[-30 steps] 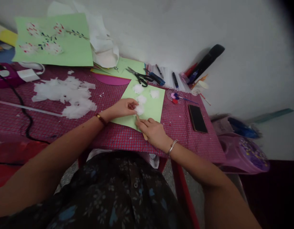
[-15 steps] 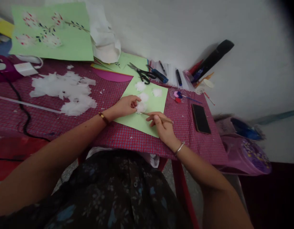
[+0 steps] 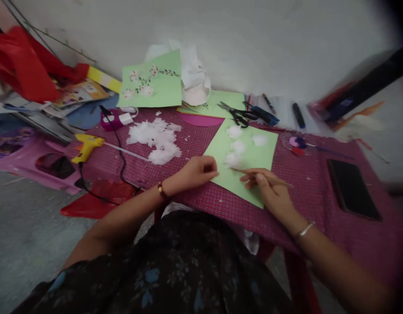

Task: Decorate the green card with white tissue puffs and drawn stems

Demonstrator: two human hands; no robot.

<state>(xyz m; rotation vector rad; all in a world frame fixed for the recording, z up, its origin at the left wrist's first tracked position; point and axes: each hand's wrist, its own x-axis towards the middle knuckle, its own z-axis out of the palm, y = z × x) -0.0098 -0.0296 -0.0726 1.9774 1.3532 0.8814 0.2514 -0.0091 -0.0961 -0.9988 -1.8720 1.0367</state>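
Observation:
My right hand (image 3: pixel 270 185) pinches a thin brown stick (image 3: pixel 256 173), its tip touching the lowest of several white fluffy tufts (image 3: pixel 233 160) on a light green sheet (image 3: pixel 253 189). At the sheet's left edge, my left hand (image 3: pixel 201 170) has its fingers curled with thumb and forefinger close together; whether anything small is between them cannot be made out. A loose pile of white torn tissue pieces (image 3: pixel 157 135) lies on the checked cloth left of the sheet.
Scissors (image 3: pixel 235 114) and a blue cutter (image 3: pixel 262 114) lie behind the sheet. A black phone (image 3: pixel 352 187) is at the right. Further left are a yellow glue gun (image 3: pixel 88 146) with a cable and a green picture (image 3: pixel 155 83) with white blossoms.
The camera view has swung left, bringing the glue gun into sight. My left hand has moved away from the tufts toward the sheet's edge. The stick stays in my right hand.

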